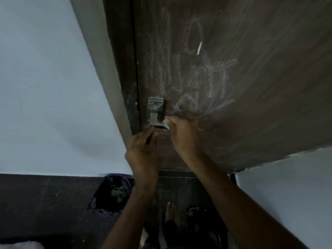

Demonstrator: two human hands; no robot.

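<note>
The door is brown wood-grain laminate, matt and streaked, with pale chalk scribbles looping across it. Near its edge sits a brushed-metal lever handle on a rectangular plate. A grey door frame meets a smooth, pale wall. Below lies a dark tiled floor, with a bin lined in a black bag and a bare foot.

The right hand reaches up with its grip pinched round a small whitish wad – soft and crumpled – pressed against the door at the tip of the lever. The left hand hovers just under the handle with fingers curled; whether its grip holds anything cannot be told.
</note>
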